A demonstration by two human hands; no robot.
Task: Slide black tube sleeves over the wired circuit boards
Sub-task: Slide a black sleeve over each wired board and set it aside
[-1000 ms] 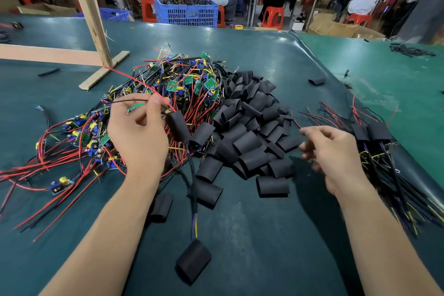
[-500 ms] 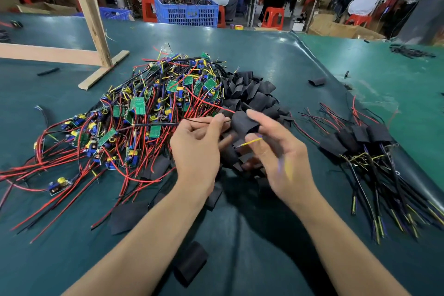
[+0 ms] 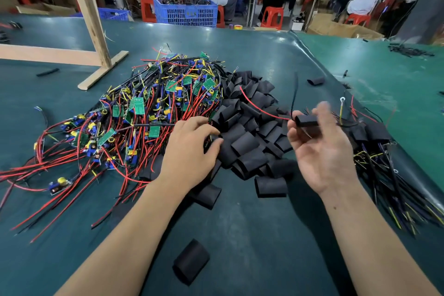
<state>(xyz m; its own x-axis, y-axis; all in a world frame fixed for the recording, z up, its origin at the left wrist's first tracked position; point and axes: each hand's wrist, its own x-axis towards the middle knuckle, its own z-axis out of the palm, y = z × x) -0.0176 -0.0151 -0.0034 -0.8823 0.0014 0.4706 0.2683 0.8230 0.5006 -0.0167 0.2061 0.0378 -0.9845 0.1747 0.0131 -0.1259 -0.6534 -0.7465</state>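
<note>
The right hand (image 3: pixel 322 151) is holding a sleeved board (image 3: pixel 306 120) raised at centre right of the frame, palm turned toward the camera. The black tube is lying roughly level, its long axis running left to right, pinched between the thumb tip at its left end and the blurred fingers (image 3: pixel 323 113) behind it. A red wire (image 3: pixel 259 109) and a black lead are trailing out of the tube's left end toward the heap, and a yellow lead with a ring terminal (image 3: pixel 341 99) is sticking up on its right. The finished pile (image 3: pixel 374 142) is lying just right of this hand, at the right edge of the frame, so the right hand is the nearer one for setting the piece down there; that looks like the coming move.

The left hand (image 3: pixel 189 151) is resting palm down at the centre of the frame, its grip narrow: fingers curled loosely over the seam where the heap of wired circuit boards (image 3: pixel 144 113) is meeting the heap of loose black sleeves (image 3: pixel 245 144). Whether it is pinching a sleeve or only touching one I cannot tell, since the fingertips are hiding the contact. Both heaps are sitting on the green desk (image 3: pixel 252 235), boards to the left, sleeves in the middle. One stray sleeve (image 3: pixel 191 261) is lying alone near the bottom centre, between the forearms.
</note>
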